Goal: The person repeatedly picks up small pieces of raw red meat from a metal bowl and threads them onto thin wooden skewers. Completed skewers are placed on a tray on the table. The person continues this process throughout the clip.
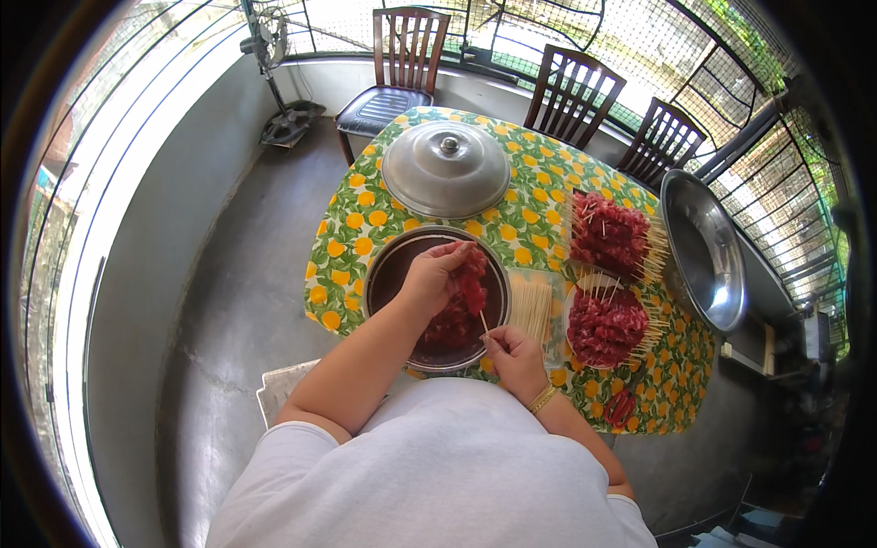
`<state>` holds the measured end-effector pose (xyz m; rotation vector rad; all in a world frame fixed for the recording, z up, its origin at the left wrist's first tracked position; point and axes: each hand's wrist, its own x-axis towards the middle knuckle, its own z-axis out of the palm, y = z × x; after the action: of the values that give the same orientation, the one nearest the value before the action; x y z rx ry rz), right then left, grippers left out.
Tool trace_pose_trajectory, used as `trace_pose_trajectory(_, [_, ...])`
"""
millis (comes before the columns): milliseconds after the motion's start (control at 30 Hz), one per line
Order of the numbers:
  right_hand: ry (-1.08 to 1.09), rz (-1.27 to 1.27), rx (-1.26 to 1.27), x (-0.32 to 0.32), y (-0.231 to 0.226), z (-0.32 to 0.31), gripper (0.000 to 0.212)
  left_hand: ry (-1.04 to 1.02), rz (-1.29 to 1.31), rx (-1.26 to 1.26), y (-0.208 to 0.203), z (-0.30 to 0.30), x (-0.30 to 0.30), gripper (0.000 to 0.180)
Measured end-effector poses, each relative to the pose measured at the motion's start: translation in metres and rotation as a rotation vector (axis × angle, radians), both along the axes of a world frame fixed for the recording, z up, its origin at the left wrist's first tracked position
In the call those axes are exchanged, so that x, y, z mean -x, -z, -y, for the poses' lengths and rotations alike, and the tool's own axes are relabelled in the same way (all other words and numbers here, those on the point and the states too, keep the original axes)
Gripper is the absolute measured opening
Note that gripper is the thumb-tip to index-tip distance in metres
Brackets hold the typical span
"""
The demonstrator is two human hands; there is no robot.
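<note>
Over a round metal pot [369,297], my left hand [433,279] is closed on a strip of raw red meat [471,279]. A thin bamboo skewer [484,322] runs up into the lower end of this meat. My right hand [517,363], with a bracelet at the wrist, pinches the skewer's lower end by the pot's right rim. More raw meat [449,331] lies in dark liquid in the pot, partly hidden by my left arm. Just right of the pot, loose bare skewers [530,309] lie in a clear plastic container.
Two piles of skewered meat, the far pile [610,236] and the near pile [605,327], stand at the right. A domed lid [446,173] sits beyond the pot. A large metal basin [702,247] is at the table's right edge. Red-handled scissors [620,407] lie near the front right.
</note>
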<state>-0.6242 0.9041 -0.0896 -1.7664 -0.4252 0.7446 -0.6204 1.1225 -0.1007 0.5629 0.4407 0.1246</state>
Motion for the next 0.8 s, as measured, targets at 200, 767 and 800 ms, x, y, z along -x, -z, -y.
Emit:
trace_pose_trajectory(200, [0.0, 0.058, -0.009, -0.004, -0.002, -0.007, 0.015, -0.119, -0.081, -0.064, 0.003, 0.017, -0.003, 0.025])
trace_pose_trajectory(767, [-0.028, -0.021, -0.05, 0.002, -0.003, -0.019, 0.017, -0.36, -0.214, -0.839, 0.029, 0.03, -0.022, 0.044])
trace_pose_trajectory(800, [-0.004, -0.062, -0.035, 0.002, -0.004, -0.019, 0.017, -0.349, -0.209, -0.823, 0.032, 0.034, -0.021, 0.044])
